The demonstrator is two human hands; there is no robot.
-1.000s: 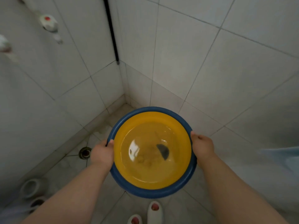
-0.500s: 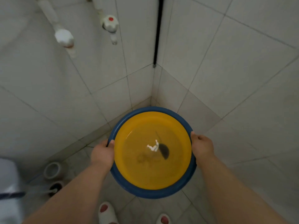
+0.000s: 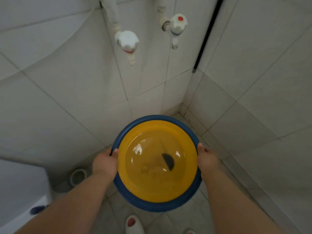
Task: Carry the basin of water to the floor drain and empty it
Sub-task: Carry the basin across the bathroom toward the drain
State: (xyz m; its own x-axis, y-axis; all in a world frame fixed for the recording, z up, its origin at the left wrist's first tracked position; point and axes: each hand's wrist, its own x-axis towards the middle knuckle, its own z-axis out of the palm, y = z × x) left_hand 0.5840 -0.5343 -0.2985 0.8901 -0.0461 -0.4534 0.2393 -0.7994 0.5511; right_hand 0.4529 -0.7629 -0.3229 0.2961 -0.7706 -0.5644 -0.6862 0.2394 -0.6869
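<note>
A round basin with a yellow inside and a blue rim is held level in front of me, above the tiled floor. Clear water lies in it with a dark patch on the bottom. My left hand grips the rim on the left side. My right hand grips the rim on the right side. The floor drain is not visible; the basin and my arms cover much of the floor.
Two white taps stick out of the tiled wall ahead. A black pipe runs down the corner. A grey pipe opening sits on the floor at left beside a white fixture. My slippers show below.
My view has swung left: the taps and corner pipe shifted right across the frames, and the floor drain seen earlier at left is out of sight. The basin stays level in both hands.
</note>
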